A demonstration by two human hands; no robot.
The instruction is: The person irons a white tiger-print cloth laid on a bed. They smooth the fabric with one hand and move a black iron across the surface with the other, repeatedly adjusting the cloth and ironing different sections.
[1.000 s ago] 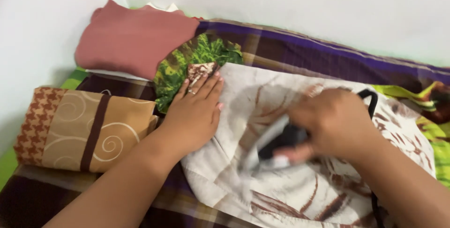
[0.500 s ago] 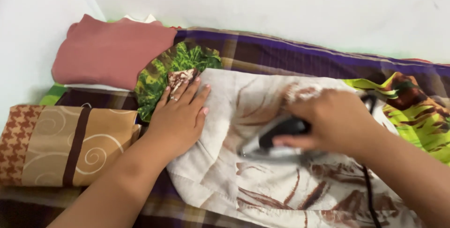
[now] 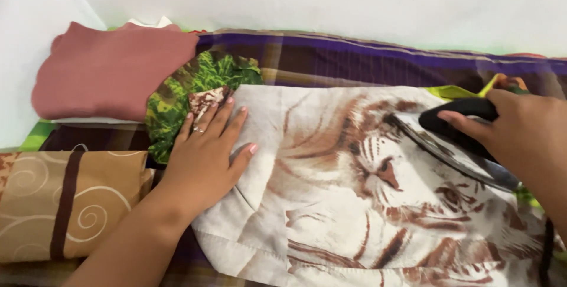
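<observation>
Left hand (image 3: 204, 160) flat, fingers spread, pressing the cream tiger-print cloth (image 3: 354, 198) at its left edge; right hand (image 3: 522, 130) curled tight around the iron (image 3: 458, 139) handle, iron resting on the cloth's right side; cloth lies over a plaid blanket (image 3: 354, 62).

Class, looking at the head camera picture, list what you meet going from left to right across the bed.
Folded tan pillowcase → left hand → tiger-print cloth → iron → right hand.

The right hand (image 3: 525, 127) hides much of the iron's (image 3: 455, 145) black handle.
</observation>
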